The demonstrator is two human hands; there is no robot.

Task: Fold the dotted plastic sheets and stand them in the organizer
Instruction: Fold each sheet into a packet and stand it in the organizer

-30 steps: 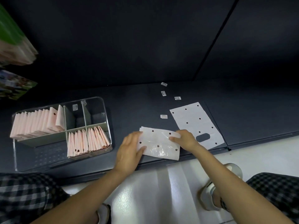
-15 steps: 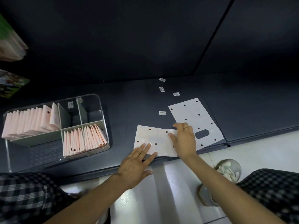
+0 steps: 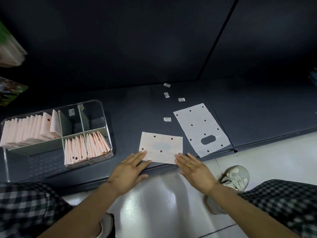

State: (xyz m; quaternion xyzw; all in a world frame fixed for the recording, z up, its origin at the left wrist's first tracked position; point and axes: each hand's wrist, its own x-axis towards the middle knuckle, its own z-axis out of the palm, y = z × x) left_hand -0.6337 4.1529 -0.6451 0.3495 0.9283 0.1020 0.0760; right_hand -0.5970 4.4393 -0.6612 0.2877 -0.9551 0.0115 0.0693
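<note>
Dotted plastic sheet (image 3: 161,149), half-folded, looks thin, limp, slippery; both flat hands, left hand (image 3: 129,170) and right hand (image 3: 194,169), press near corners, gripping nothing. Pinch those corners for next fold.

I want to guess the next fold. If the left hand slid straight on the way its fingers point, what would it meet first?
The left hand points up and to the right, and its fingertips already touch the near left corner of the folded dotted sheet. So it would probably ride onto that sheet first, and the unfolded sheet lies further along.
</note>
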